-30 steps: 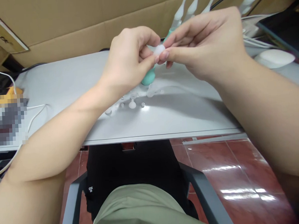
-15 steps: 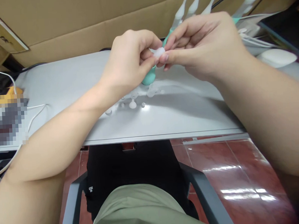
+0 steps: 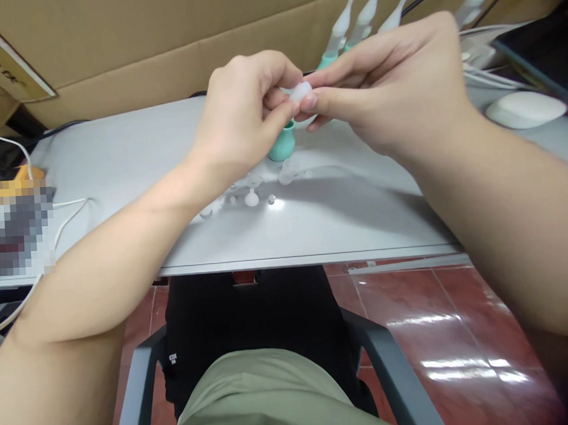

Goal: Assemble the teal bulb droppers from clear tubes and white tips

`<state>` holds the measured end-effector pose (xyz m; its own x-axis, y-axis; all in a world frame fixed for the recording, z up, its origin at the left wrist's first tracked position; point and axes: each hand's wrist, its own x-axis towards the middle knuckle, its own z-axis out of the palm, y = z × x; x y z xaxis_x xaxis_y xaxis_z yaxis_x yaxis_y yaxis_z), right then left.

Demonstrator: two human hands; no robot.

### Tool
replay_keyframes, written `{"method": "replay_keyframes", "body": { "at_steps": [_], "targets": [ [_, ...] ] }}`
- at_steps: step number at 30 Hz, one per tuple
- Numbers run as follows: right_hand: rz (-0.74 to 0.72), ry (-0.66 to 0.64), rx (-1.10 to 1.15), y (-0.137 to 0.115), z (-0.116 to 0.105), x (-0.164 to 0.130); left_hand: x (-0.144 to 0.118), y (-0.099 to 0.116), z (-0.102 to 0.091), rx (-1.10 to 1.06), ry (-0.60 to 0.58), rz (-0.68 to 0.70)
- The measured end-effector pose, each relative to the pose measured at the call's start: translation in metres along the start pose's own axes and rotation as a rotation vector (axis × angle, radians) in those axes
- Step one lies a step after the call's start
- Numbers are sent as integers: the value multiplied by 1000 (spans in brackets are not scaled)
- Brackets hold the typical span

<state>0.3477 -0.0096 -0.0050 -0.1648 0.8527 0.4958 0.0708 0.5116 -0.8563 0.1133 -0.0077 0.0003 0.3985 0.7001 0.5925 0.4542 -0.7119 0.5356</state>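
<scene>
left hand [image 3: 248, 116] and right hand [image 3: 391, 86] meet above far middle of counter [image 3: 119, 158], fingertips of both pinching small translucent white silicone tip [image 3: 301, 91], soft, rounded. teal handle [image 3: 281, 143], smooth plastic, flared end, hangs below left grip; long axis steep, flared end toward counter, upper part hidden by fingers. loose small white bulb-shaped pieces [image 3: 251, 198] scattered on smooth grey counter beneath, toward near edge. white pointed tools [image 3: 364, 18] stand at far edge against cardboard.

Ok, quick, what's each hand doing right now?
Left hand: closed, pinching the small translucent cap, teal piece below it.
Right hand: closed, fingertips pinching the same cap.
</scene>
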Motion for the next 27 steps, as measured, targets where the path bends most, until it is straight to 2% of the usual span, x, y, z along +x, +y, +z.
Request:
{"method": "replay_keyframes", "body": {
  "at_steps": [7,11,14,22,27],
  "targets": [
    [42,-8,-35,-1,0,0,-3,-3,0,11,10,-56],
    [61,31,-18,-6,4,-3,0,1,-3,33,-25,-88],
    [50,17,-9,-4,5,-1,1,12,-8,63,-94,-154],
    [71,-182,39,7,-5,13,-1,22,-13,213,-177,-120],
    [82,-220,110,7,-10,14,0,27,-17,211,-184,-78]
  ]
}}
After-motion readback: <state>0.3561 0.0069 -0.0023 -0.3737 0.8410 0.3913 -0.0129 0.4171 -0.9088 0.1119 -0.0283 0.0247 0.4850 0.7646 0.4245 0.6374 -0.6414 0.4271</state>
